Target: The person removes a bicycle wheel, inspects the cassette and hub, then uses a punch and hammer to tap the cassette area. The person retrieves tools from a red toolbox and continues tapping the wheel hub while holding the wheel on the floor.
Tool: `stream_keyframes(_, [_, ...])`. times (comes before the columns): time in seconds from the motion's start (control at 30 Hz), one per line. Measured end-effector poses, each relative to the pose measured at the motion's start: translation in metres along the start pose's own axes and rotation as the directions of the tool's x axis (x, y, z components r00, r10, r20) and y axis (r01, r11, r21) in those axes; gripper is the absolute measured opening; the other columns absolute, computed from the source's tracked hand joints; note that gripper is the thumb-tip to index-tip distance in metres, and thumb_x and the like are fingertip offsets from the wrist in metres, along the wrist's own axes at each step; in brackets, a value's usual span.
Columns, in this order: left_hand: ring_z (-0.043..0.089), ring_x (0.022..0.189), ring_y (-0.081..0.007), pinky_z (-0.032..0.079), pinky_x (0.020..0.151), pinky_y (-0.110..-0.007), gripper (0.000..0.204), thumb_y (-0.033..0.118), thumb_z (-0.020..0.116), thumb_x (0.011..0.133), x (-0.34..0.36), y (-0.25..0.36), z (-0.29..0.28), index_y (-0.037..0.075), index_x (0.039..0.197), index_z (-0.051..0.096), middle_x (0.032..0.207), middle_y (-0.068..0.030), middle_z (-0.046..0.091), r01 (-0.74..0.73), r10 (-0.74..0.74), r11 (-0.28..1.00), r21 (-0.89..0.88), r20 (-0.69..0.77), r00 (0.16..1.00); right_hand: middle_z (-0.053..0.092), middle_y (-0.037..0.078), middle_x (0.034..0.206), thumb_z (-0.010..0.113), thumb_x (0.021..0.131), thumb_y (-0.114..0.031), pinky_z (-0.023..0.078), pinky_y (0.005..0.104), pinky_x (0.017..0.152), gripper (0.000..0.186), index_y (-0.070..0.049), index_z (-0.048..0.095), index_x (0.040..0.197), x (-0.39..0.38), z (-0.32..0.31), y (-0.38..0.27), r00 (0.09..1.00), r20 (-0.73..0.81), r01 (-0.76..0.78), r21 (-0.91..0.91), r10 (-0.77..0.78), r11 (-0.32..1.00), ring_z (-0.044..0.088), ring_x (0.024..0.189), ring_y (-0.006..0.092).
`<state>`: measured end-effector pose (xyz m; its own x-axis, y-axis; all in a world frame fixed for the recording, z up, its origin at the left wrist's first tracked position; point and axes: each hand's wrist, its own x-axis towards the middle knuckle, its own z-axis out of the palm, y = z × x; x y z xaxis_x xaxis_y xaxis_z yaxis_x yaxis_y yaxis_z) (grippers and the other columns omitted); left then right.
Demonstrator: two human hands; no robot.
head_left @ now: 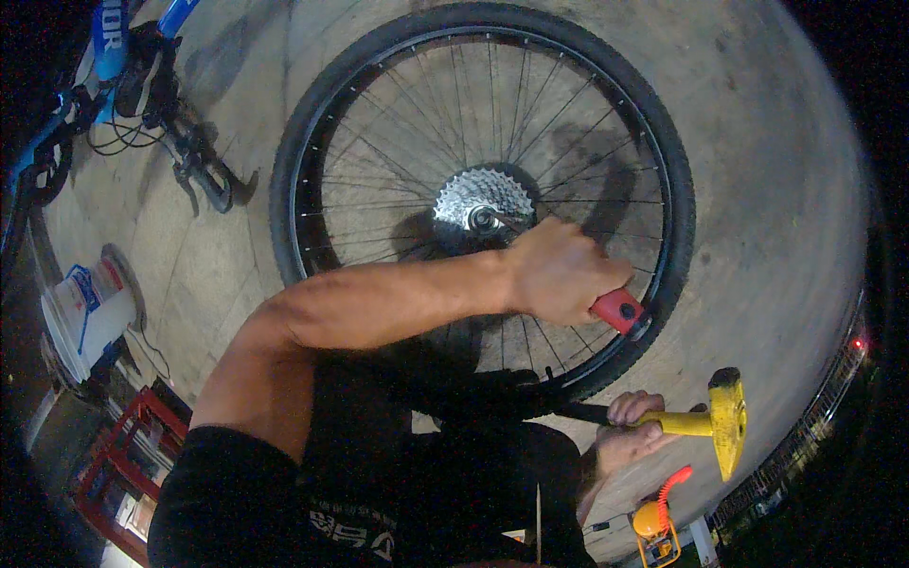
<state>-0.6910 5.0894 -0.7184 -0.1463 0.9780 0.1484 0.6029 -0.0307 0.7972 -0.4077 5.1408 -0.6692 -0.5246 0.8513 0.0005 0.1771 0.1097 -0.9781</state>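
A bicycle wheel (678,180) with a black tyre lies in front of me, its silver cassette (483,194) facing up at the hub. My left hand (563,275) reaches across the wheel, closed round a red-handled tool (617,310). The tool's dark shaft runs toward the centre of the cassette; its tip is hard to make out, and the hand hides much of it. Lower right, beside the tyre, my right hand (632,421) grips a yellow hammer (726,424) by the handle. The hammer's head sticks out to the right, clear of the wheel.
A blue bicycle frame (110,47) with handlebar parts stands at the upper left. Below it is a white bucket (90,317), then a red rack-like frame (118,459). An orange-yellow object with a red curved piece (653,519) sits at lower right on the concrete floor (767,189).
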Motion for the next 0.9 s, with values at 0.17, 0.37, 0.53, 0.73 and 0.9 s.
stream_keyframes(0.17, [0.067,0.062,-0.0358,0.052,0.054,-0.049,0.033,0.038,0.074,0.073,0.002,0.003,-0.007,0.013,0.087,0.057,0.065,-0.0097,0.064,0.048,-0.048,0.998,0.034,-0.011,0.999,0.041,0.005,0.072,0.052,0.101,-0.046,0.035,0.026,0.045,0.066,-0.012,0.022,0.148,0.003,0.001,-0.006,0.995,0.104,0.022,-0.163,-0.005,0.986,0.039,0.052,0.0133])
stream_keyframes(0.37, [0.066,0.063,-0.0377,0.052,0.055,-0.051,0.031,0.035,0.073,0.073,0.005,0.003,-0.011,0.013,0.088,0.058,0.066,-0.011,0.064,0.059,-0.059,0.998,0.004,0.039,0.998,0.041,0.004,0.072,0.054,0.1,-0.046,0.035,0.0276,0.044,0.074,-0.017,0.015,0.155,0.009,0.01,-0.019,0.97,0.171,-0.141,-0.173,0.17,0.975,0.039,0.052,0.0135])
stream_keyframes(0.53, [0.066,0.064,-0.038,0.053,0.056,-0.051,0.028,0.031,0.072,0.073,0.003,0.003,-0.006,0.012,0.087,0.058,0.066,-0.0116,0.064,0.013,-0.014,0.999,-0.034,-0.044,0.999,0.042,0.003,0.071,0.054,0.101,-0.04,0.037,0.0269,0.048,0.068,-0.011,0.02,0.152,0.005,0.014,-0.019,0.995,-0.098,-0.016,0.041,0.02,0.999,0.04,0.055,0.0126])
stream_keyframes(0.73, [0.067,0.063,-0.0377,0.053,0.056,-0.051,0.028,0.031,0.073,0.072,0.006,0.003,-0.009,0.012,0.087,0.059,0.066,-0.0127,0.065,0.048,-0.048,0.999,0.002,0.004,0.999,0.045,0.005,0.074,0.051,0.102,-0.036,0.038,0.0266,0.054,0.064,-0.007,0.023,0.153,0.01,0.007,-0.034,1.0,-0.002,-0.018,0.195,0.019,0.981,0.045,0.062,0.0135])
stream_keyframes(0.9, [0.067,0.063,-0.0378,0.053,0.056,-0.051,0.029,0.03,0.073,0.071,0.006,0.003,-0.014,0.011,0.088,0.059,0.066,-0.013,0.065,0.098,-0.098,0.995,0.018,0.011,0.995,0.041,0.002,0.073,0.053,0.101,-0.042,0.036,0.0256,0.049,0.069,-0.018,0.017,0.156,0.012,0.012,-0.023,0.994,0.082,-0.066,-0.133,0.077,0.989,0.041,0.058,0.0118])
